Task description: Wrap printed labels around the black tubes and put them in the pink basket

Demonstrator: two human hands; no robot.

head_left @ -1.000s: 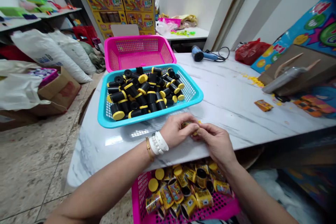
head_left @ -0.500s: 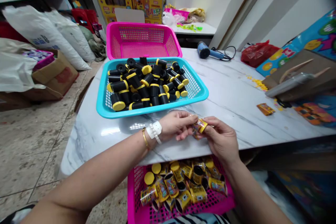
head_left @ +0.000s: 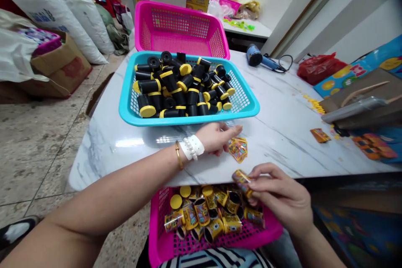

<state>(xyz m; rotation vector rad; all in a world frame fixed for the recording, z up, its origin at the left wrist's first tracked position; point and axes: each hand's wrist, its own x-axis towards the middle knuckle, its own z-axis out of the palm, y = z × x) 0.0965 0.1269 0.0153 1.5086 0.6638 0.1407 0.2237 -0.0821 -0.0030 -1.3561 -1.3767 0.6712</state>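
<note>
**Right hand grips a printed cylinder, left hand is at the flat wrappers**

From where I stand, I see two bare hands working at the near edge of a white marbled table [head_left: 276, 134]. The right hand [head_left: 284, 194] has its fingers closed around one small printed cylinder [head_left: 241, 179]. This cylinder is tilted, at the table's near edge and above the lower pink basket [head_left: 153, 234]. The left hand [head_left: 213, 137] has its fingers released, partly bent, with one stretched forward. It is just beside the small flat wrappers [head_left: 238, 150], which lie overlapping on the table; whether it touches them, I cannot tell.

The lower pink basket is at the person's lap, over a striped cloth [head_left: 216, 258], and it contains many printed cups [head_left: 202, 212], lying in different directions, and some yellow lids [head_left: 176, 202]. On the table, a blue basket [head_left: 185, 121] is full of black containers [head_left: 149, 86] with yellow ends. Right behind it is another pink basket [head_left: 180, 44]. Farther to the right there are a blue heat tool [head_left: 253, 55] and a red bag [head_left: 320, 68].
</note>
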